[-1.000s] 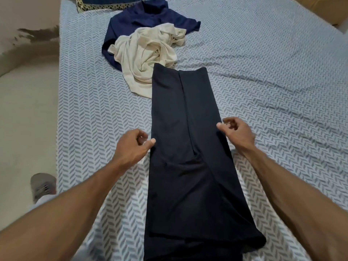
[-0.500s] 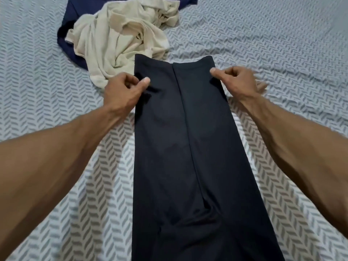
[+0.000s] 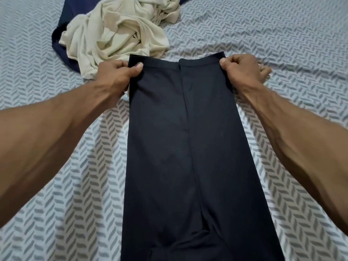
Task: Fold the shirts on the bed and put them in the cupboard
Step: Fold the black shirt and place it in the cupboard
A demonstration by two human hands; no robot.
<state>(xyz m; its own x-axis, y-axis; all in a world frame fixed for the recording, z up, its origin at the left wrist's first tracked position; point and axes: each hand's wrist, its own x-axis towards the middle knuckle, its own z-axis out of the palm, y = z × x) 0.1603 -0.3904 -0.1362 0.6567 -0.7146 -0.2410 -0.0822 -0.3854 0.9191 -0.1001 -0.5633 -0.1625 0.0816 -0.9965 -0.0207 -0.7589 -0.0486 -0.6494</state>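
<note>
A black shirt (image 3: 180, 147) lies on the bed as a long narrow strip, its sides folded in to meet along a middle seam. My left hand (image 3: 116, 76) pinches its far left corner between thumb and curled fingers. My right hand (image 3: 243, 70) pinches the far right corner the same way. A crumpled cream shirt (image 3: 120, 34) lies just beyond the far left corner, on top of a navy shirt (image 3: 62, 38) that shows only at its edges.
The bed sheet (image 3: 282, 44) is pale with a grey chevron pattern and fills the whole view. Open sheet lies to the right of the black shirt and on both sides of my forearms.
Both hands slid from the shirt's middle edges up to its far corners and now pinch them. The camera leaned in closer over the bed.
</note>
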